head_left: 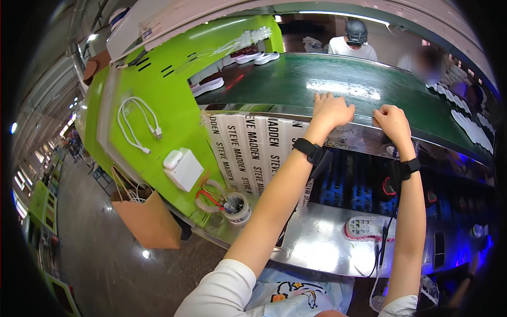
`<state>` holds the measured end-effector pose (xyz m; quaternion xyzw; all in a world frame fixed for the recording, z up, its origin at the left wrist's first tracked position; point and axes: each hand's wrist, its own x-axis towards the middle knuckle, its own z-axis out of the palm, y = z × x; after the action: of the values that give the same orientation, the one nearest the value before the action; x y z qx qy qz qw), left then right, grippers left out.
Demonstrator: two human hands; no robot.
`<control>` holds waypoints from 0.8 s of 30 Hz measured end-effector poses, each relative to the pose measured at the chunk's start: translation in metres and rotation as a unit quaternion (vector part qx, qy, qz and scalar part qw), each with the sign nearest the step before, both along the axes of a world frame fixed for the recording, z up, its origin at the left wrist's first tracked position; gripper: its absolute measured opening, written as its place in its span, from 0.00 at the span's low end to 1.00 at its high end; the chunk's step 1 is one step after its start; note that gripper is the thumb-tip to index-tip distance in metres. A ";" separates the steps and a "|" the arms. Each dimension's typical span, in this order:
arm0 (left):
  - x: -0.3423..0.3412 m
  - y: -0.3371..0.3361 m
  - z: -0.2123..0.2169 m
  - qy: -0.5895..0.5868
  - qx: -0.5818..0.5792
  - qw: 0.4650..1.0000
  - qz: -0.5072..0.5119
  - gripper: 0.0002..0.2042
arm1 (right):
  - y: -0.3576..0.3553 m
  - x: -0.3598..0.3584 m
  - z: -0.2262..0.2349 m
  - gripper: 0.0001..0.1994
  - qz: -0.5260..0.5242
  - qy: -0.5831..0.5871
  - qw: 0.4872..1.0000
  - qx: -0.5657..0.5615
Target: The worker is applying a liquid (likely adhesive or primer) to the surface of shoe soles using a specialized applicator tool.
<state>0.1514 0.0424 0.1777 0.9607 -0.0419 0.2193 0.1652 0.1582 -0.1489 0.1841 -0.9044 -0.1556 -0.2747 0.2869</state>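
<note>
My left hand point(331, 112) lies at the near edge of the long, shiny green conveyor belt point(264, 82), fingers and thumb apart, nothing visible in them. My right hand point(393, 122) curls at that edge, its grip hidden from me; below, a white-and-pink shoe sole point(363, 227) rests on a silvery metal shelf point(311, 240).

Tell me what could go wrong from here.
1. The left hand and right hand are at the near edge of the green belt; if it runs, fingers might get caught.
2. A thin black cable runs down beside the right forearm, by the white-and-pink shoe sole; it could snag the arm or knock the sole.
</note>
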 end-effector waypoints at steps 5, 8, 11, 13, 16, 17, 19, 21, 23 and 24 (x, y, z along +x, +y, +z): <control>-0.002 -0.001 -0.001 0.008 0.008 1.000 -0.008 0.25 | -0.001 -0.001 -0.003 0.14 0.003 -0.004 1.000 -0.005; -0.003 -0.001 0.001 0.014 0.015 1.000 0.000 0.25 | -0.001 -0.004 0.000 0.13 -0.003 0.003 1.000 -0.008; -0.003 -0.002 0.003 0.025 0.007 1.000 -0.007 0.26 | -0.002 -0.002 0.000 0.13 -0.009 0.006 1.000 -0.012; -0.003 -0.002 0.004 0.025 0.004 1.000 -0.016 0.26 | -0.002 -0.001 0.000 0.13 -0.010 0.018 1.000 -0.009; -0.002 0.000 0.003 0.029 0.014 0.999 -0.005 0.26 | 0.000 -0.002 -0.001 0.13 -0.011 0.015 1.000 0.000; -0.001 0.000 0.003 0.028 0.015 0.999 -0.013 0.26 | 0.000 -0.002 -0.002 0.13 -0.008 0.009 1.000 0.001; 0.000 0.002 0.002 0.023 0.009 1.000 -0.002 0.26 | 0.001 -0.002 -0.001 0.13 -0.009 0.008 1.000 -0.003; 0.000 0.001 0.002 0.018 0.009 1.000 -0.007 0.26 | 0.001 -0.001 -0.001 0.13 -0.009 0.007 1.000 -0.005; 0.000 0.001 0.003 0.030 0.040 0.999 0.009 0.28 | 0.001 0.001 -0.003 0.13 -0.006 0.011 1.000 -0.004; 0.000 0.000 0.003 0.041 0.040 0.998 0.007 0.28 | 0.000 0.001 -0.004 0.13 -0.012 0.015 1.000 -0.006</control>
<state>0.1517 0.0427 0.1807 0.9749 -0.0366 0.1792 0.1269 0.1592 -0.1493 0.1802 -0.9120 -0.1421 -0.2638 0.2800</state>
